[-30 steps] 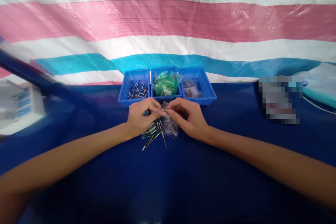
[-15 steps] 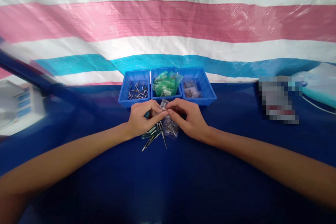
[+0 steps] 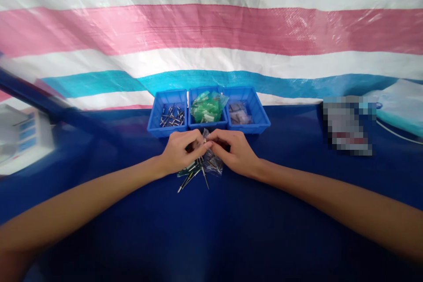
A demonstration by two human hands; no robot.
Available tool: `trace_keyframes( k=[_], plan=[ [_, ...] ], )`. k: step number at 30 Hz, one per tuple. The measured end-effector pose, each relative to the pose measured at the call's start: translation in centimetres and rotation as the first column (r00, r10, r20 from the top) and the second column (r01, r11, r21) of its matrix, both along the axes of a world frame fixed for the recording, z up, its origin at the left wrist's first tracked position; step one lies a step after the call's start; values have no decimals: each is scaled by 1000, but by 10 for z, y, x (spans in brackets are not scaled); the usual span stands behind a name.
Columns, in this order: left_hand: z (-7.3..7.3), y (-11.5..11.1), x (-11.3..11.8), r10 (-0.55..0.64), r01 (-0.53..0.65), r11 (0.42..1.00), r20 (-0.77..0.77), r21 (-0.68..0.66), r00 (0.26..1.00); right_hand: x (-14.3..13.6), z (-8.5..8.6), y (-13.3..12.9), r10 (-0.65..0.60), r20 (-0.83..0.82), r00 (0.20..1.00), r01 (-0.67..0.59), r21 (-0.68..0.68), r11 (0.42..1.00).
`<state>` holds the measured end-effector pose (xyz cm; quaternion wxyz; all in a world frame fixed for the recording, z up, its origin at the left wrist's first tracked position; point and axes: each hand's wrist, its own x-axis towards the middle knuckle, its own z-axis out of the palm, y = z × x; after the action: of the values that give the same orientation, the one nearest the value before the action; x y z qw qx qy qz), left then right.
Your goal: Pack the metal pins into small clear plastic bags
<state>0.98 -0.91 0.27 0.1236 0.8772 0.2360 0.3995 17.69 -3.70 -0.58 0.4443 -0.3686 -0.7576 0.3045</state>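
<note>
My left hand (image 3: 180, 150) and my right hand (image 3: 236, 152) meet in front of the bins, thumbs and forefingers pinched together on a small clear plastic bag (image 3: 214, 165). Thin metal pieces show inside the bag, and its top edge sticks up between my fingers. Below my left hand lie several blind rivets (image 3: 190, 179) with long pins, fanned out over the blue tabletop. Next to them is a dark green packet (image 3: 184, 171), partly covered by that hand. My fingers hide exactly how each one grips the plastic.
Three blue bins stand in a row behind my hands: a left bin (image 3: 153, 120) with loose rivets, a middle bin (image 3: 207, 127) with green bags, a right bin (image 3: 262, 116) with clear bags. A blurred-out item (image 3: 348, 130) lies right; a white box (image 3: 26, 141) stands left.
The view has shifted slightly, so things sit a little lower and further left. Both hands stay pinched together at the bag, a little closed in over its top.
</note>
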Motion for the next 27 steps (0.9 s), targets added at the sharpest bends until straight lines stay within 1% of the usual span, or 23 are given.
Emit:
trace_keyframes(
  k=[6,13,27],
  plan=[
    [1,0,1,-10,10,1000,-20,-5,1000,0,1,0,-12,11,1000,12,16,1000],
    [3,0,1,8,-8,1000,-50,1,999,0,2,0,-33,10,999,33,20,999],
    [4,-1,1,4,-3,1000,-41,14,999,1,0,-1,-34,-13,999,34,22,999]
  ],
)
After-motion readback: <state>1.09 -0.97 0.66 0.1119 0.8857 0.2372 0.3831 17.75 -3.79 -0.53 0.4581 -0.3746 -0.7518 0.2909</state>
